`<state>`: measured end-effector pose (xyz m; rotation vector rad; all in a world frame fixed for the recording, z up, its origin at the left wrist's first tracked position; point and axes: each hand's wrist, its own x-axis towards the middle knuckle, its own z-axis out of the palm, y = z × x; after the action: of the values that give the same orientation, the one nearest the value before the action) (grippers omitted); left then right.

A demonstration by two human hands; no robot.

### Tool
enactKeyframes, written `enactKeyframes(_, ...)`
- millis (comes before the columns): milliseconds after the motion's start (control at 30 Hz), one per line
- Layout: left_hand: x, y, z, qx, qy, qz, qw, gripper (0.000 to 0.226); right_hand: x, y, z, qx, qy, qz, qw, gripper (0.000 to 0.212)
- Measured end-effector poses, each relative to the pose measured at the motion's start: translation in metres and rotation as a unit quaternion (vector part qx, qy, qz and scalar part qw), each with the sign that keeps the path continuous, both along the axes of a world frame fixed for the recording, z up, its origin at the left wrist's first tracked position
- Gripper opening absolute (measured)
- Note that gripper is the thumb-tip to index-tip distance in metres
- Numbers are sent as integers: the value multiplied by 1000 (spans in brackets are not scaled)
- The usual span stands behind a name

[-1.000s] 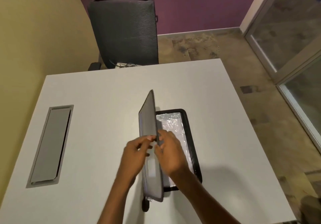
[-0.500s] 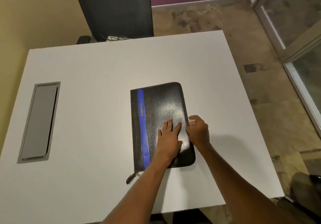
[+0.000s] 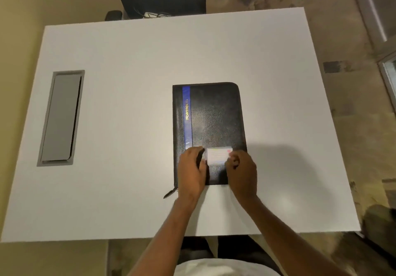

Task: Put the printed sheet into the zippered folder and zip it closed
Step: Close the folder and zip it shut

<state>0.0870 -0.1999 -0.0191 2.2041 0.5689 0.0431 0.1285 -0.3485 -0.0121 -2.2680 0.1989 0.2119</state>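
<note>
Fingers of both hands, left hand [image 3: 192, 168] and right hand [image 3: 241, 171], rest loosely curled, gripping nothing, on the flat black leather zippered folder [image 3: 209, 123]; stiff and slippery, so grab the little zip tab [image 3: 170, 193] at its near left corner.

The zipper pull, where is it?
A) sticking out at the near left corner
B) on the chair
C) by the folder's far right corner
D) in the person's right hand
A: the zipper pull sticks out past the folder's near left corner, beside the left hand.
</note>
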Motion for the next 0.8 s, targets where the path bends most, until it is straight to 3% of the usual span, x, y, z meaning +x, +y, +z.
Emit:
enactKeyframes(67, -31, 22, 0, 6, 12, 52, 999, 32, -35, 14, -1, 34, 54, 50, 997, 15)
enactKeyframes(167, -69, 42, -5, -13, 39, 109, 993, 24, -81, 35, -8, 11, 121, 139, 983, 13)
enactKeyframes(267, -89, 54, -8, -37, 83, 121, 988, 17, -104, 55, -15, -2, 170, 143, 975, 25)
enactKeyframes(433, -105, 63, -14, -29, 144, 69, 987, 9, -117, 78, -33, -57, 114, 176, 976, 37)
enactKeyframes(600, -107, 70, -23, -20, 163, 29, 986, 21, -127, 96, -42, -115, 72, 190, 972, 24)
enactKeyframes(700, -109, 73, -30, -20, 158, 31, 987, 11, -129, 105, -46, -156, 68, 201, 965, 11)
enactKeyframes(800, -112, 76, -33, -12, 156, 28, 987, 11, -126, 111, -51, -195, 54, 209, 957, 18)
